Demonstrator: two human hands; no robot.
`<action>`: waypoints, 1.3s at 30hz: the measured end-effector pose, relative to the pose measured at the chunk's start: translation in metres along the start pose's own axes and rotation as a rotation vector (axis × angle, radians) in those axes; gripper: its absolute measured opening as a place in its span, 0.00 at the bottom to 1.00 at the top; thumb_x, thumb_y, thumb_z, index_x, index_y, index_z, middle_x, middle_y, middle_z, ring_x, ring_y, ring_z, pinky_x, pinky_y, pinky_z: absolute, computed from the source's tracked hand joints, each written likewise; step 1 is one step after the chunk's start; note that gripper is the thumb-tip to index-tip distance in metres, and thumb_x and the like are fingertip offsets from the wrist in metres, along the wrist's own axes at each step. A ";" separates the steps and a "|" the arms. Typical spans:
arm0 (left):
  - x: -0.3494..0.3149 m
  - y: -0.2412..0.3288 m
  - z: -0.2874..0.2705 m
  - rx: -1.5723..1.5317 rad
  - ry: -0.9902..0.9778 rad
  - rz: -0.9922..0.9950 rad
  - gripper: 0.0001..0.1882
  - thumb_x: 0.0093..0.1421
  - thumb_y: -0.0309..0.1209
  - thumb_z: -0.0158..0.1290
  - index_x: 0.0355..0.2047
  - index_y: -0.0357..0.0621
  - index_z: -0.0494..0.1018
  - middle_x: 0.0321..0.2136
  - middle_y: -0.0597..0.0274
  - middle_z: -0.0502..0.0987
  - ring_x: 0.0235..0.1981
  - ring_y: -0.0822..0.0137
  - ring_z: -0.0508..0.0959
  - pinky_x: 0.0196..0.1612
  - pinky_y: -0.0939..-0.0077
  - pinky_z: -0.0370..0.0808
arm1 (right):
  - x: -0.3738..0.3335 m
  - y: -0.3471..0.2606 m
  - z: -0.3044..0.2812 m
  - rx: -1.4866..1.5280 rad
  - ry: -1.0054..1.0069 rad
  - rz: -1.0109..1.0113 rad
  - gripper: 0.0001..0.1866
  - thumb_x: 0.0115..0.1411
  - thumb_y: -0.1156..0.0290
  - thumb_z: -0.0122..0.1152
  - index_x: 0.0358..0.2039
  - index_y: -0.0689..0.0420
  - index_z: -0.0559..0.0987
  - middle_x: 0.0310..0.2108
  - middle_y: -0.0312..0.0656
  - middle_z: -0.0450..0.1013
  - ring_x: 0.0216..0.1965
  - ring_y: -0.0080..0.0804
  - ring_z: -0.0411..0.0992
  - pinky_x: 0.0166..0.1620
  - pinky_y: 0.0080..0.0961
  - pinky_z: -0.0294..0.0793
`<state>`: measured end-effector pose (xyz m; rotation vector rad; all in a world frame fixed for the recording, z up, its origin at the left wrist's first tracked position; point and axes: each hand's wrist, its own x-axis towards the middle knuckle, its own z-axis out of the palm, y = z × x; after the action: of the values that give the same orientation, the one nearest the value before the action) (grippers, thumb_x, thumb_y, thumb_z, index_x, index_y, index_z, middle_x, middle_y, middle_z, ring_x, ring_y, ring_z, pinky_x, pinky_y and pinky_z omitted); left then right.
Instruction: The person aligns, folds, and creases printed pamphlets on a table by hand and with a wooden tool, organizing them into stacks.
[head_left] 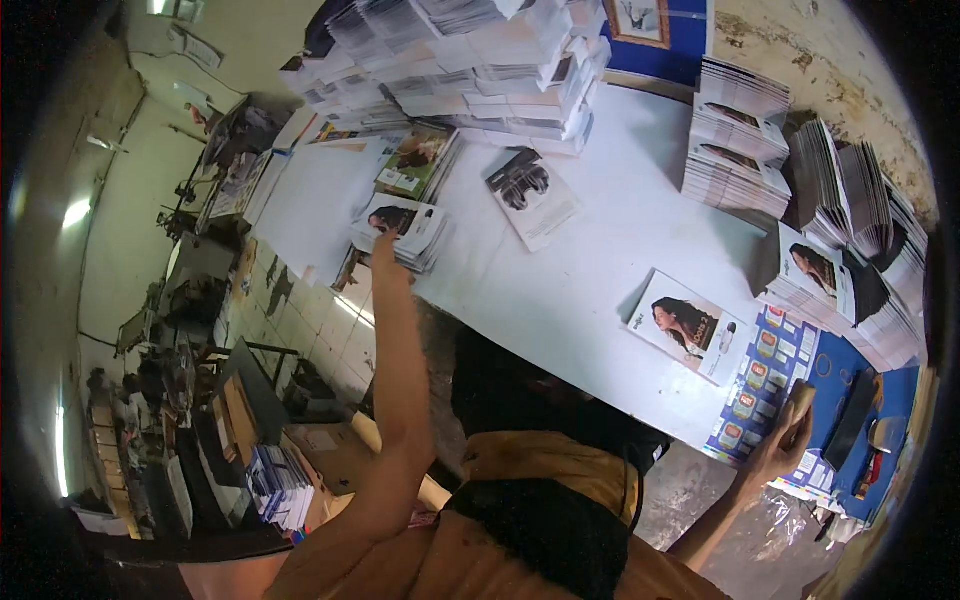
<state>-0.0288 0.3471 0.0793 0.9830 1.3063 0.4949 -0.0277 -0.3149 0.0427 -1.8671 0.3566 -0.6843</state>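
My left hand (pixel 387 252) reaches to a short stack of white booklets (pixel 424 228) with a long-haired person on the cover, at the left part of the table. Its fingertips are at the top cover; a finger points out, but the rest of the fingers are hard to make out. At the right front corner, my right hand (pixel 783 445) is closed round a small tan, block-like thing (pixel 801 394) whose kind I cannot tell. A single matching booklet (pixel 690 325) lies face up left of that hand.
A booklet with dark headphones (pixel 530 195) lies mid-table, beside a green-covered stack (pixel 417 160). Tall paper piles (pixel 470 75) stand at the back. More booklet stacks (pixel 735 150) line the right side. A patterned printed sheet (pixel 755 385) and blue surface (pixel 885 425) cover the right corner.
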 end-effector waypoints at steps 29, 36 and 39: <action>0.019 -0.015 -0.059 -0.449 -0.432 0.191 0.18 0.62 0.33 0.54 0.53 0.49 0.73 0.51 0.55 0.78 0.51 0.48 0.79 0.53 0.42 0.76 | 0.001 0.005 0.016 0.136 -0.012 -0.052 0.25 0.66 0.67 0.62 0.58 0.68 0.71 0.56 0.50 0.72 0.55 0.36 0.71 0.60 0.33 0.70; -0.127 0.059 -0.049 0.470 -0.293 0.687 0.31 0.54 0.31 0.64 0.55 0.30 0.67 0.45 0.49 0.79 0.46 0.56 0.80 0.47 0.62 0.78 | 0.004 0.012 0.009 0.035 -0.010 -0.055 0.25 0.65 0.66 0.63 0.57 0.68 0.73 0.56 0.49 0.72 0.54 0.35 0.71 0.60 0.32 0.70; -0.143 0.065 -0.032 0.944 -0.329 0.967 0.41 0.49 0.39 0.67 0.58 0.30 0.65 0.47 0.41 0.78 0.47 0.51 0.80 0.50 0.63 0.76 | 0.000 0.007 0.009 0.018 0.001 -0.045 0.25 0.65 0.66 0.63 0.58 0.68 0.73 0.56 0.49 0.72 0.54 0.35 0.71 0.60 0.32 0.70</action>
<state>-0.0792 0.2791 0.2148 2.4054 0.6486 0.3806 -0.0212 -0.3106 0.0343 -1.8627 0.3092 -0.7161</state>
